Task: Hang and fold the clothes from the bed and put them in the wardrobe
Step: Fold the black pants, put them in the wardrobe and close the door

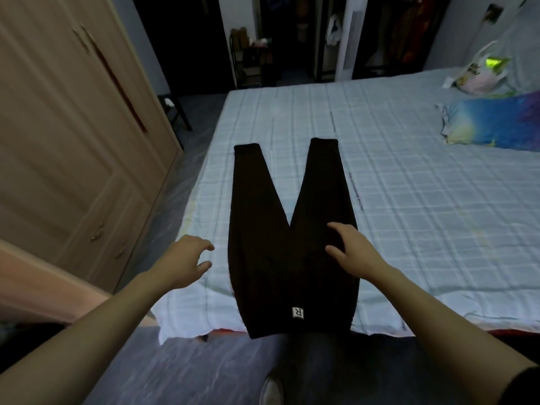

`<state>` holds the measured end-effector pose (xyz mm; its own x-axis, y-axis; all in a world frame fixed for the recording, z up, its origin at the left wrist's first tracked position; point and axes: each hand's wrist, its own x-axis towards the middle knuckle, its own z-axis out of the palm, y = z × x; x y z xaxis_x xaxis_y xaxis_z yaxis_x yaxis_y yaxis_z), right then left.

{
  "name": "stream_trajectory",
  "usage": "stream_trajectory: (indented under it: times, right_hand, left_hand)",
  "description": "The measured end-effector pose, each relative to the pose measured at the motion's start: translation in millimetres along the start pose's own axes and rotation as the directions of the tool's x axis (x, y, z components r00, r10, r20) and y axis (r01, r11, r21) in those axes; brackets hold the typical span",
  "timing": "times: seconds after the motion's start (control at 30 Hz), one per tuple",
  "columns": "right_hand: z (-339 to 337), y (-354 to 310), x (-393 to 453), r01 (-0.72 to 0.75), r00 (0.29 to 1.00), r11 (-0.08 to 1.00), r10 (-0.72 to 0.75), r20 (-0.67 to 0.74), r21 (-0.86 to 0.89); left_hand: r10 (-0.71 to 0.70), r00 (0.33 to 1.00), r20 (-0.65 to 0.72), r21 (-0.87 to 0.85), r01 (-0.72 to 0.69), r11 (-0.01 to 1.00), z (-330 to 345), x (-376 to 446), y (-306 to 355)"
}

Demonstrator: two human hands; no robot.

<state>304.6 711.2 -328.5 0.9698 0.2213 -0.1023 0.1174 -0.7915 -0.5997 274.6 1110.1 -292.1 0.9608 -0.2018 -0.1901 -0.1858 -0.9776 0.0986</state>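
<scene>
Trousers (292,244) lay flat on the near edge of the bed (409,171), legs splayed. Right hand (355,252) rested spread upon them; left hand (187,260) hovered released, just beside. Waistband overhung the edge; a careless fold risked slippage.

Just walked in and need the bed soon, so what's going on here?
A person is laying out dark trousers flat on the bed, legs spread in a V, waistband at the near edge. The right hand rests open on the right leg near the crotch; the left hand hovers open beside the left leg. Nothing is folded yet. The wardrobe stands shut on the left.
</scene>
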Motion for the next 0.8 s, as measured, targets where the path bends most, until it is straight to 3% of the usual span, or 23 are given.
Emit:
stream_trajectory:
  times: [0.27,0.5,0.8]
  right_hand:
    - [6.4,-25.3,19.6,0.001,0.995,0.999,-0.005,-0.102,-0.038]
    - [68.0,-60.9,42.3,-0.232,0.966,0.972,0.226,-0.128,-0.036]
    - [146.4,-115.7,29.0,-0.436,0.892,0.900,0.433,-0.127,0.008]
  left_hand:
    - [0.144,0.989,-0.033,-0.034,-0.145,0.989,-12.1,61.5,-20.3]
    - [0.352,0.936,0.022,-0.103,-0.348,0.932,15.9,128.2,-75.6]
    - [0.571,0.816,0.092,-0.126,-0.559,0.819,33.0,171.6,-115.5]
